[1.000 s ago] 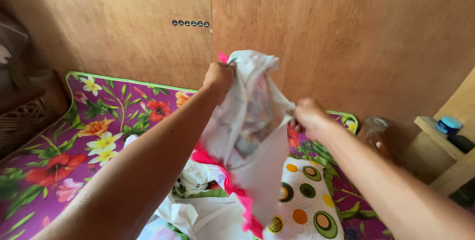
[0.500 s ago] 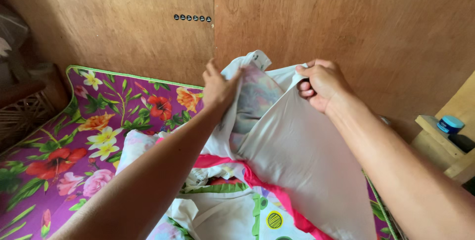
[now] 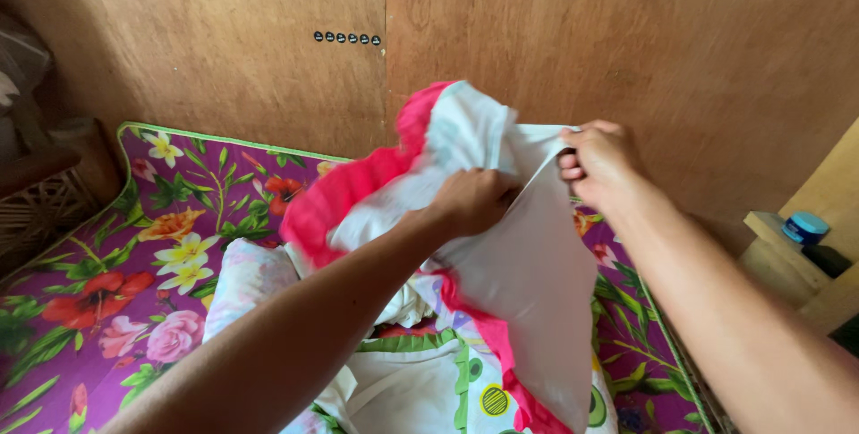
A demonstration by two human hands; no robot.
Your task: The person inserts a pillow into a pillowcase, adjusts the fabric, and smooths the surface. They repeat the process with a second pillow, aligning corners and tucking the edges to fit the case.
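Setting: bedroom in a modest home. Evidence: mattress (image 3: pixel 98 300) on the left under a purple sheet printed with large red, yellow and pink flowers, green piping along its edge. Soft bedding piled at centre, including a white pillowcase (image 3: pixel 528 264) with a pink frill. Walls are bare plywood panels (image 3: pixel 626 49), seam visible. Woven rattan furniture (image 3: pixel 36 219) at far left. Wooden ledge (image 3: pixel 787 255) at right carries a small blue-lidded jar (image 3: pixel 805 227).
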